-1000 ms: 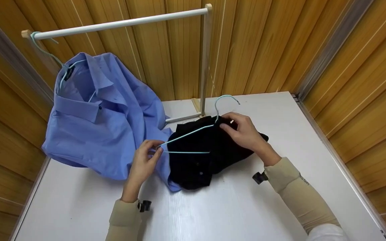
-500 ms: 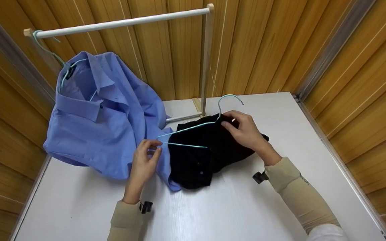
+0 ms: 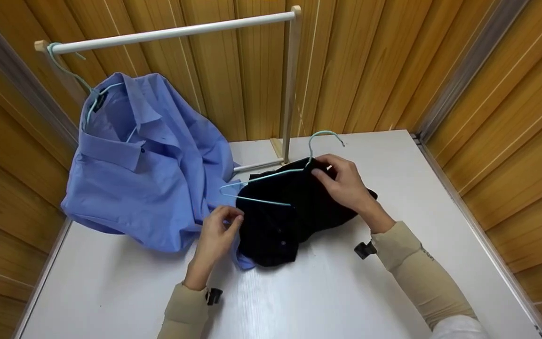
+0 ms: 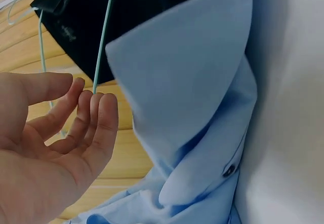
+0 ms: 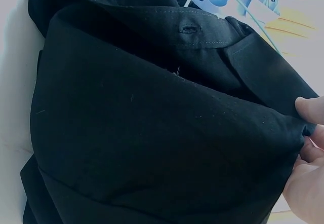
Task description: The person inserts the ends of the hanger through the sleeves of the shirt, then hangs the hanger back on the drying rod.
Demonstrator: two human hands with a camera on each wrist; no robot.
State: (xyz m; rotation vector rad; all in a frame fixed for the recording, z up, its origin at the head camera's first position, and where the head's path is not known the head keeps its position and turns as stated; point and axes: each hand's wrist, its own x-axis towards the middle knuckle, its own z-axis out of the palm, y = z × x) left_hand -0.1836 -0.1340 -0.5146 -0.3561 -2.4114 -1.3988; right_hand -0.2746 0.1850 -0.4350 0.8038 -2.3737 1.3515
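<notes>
A black shirt (image 3: 271, 235) lies bunched on the white table, with a buttonholed band visible in the right wrist view. A light-green wire hanger (image 3: 261, 177) has its right part hidden in the cloth; its left end sticks out and its hook stands above. My right hand (image 3: 344, 183) pinches the shirt's edge (image 5: 283, 112) between thumb and fingers beside the hanger's neck. Whether it also grips the wire is hidden. My left hand (image 3: 217, 233), fingers loosely bent and holding nothing, is just below the hanger's free end, close to the shirt's left edge.
A blue shirt (image 3: 130, 188) hangs on another green hanger (image 3: 71, 73) from the white rail (image 3: 172, 32) of a small rack. Its lower part spreads beside and under the black shirt. Wood-patterned walls (image 3: 355, 70) border the white table (image 3: 327, 292).
My left hand has let go of the hanger's left end and moved down and right towards the black shirt. The hanger's free end has risen slightly. My right hand keeps its pinch.
</notes>
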